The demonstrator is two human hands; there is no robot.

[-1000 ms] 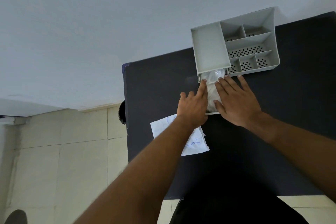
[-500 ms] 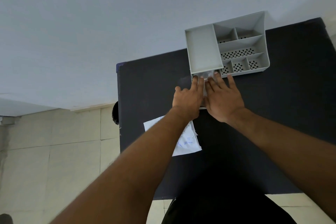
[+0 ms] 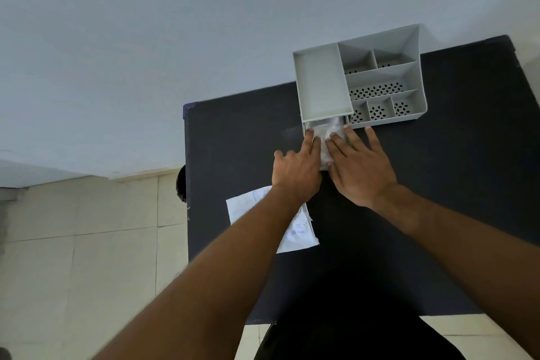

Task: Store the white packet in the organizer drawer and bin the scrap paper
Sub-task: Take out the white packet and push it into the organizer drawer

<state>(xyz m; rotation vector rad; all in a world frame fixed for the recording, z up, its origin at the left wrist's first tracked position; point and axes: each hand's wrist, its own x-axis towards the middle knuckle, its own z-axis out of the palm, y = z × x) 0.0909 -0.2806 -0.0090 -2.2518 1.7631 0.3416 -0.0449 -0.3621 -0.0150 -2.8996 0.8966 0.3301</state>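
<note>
White packet [image 3: 326, 137] lies in the open organizer drawer [image 3: 323, 167], pressed between both flat, unclenched grips: left hand [image 3: 298, 168], right hand [image 3: 361, 168]. Scrap paper [image 3: 295, 235] lies under the left wrist on the worktop [image 3: 438, 184].

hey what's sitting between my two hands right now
In the head view, the white packet in the open drawer lies between the left hand and right hand.

The organizer [image 3: 358, 79] stands at the far edge of the table [image 3: 438, 199], against the wall [image 3: 175, 38], with its drawer [image 3: 323, 137] pulled out toward the person. The packet [image 3: 328, 137] lies in the drawer, between the left hand [image 3: 296, 169] and the right hand [image 3: 361, 169], both flat on it. The scrap paper [image 3: 295, 231] lies nearer on the table, partly under the left forearm, by the table's left edge.
</note>
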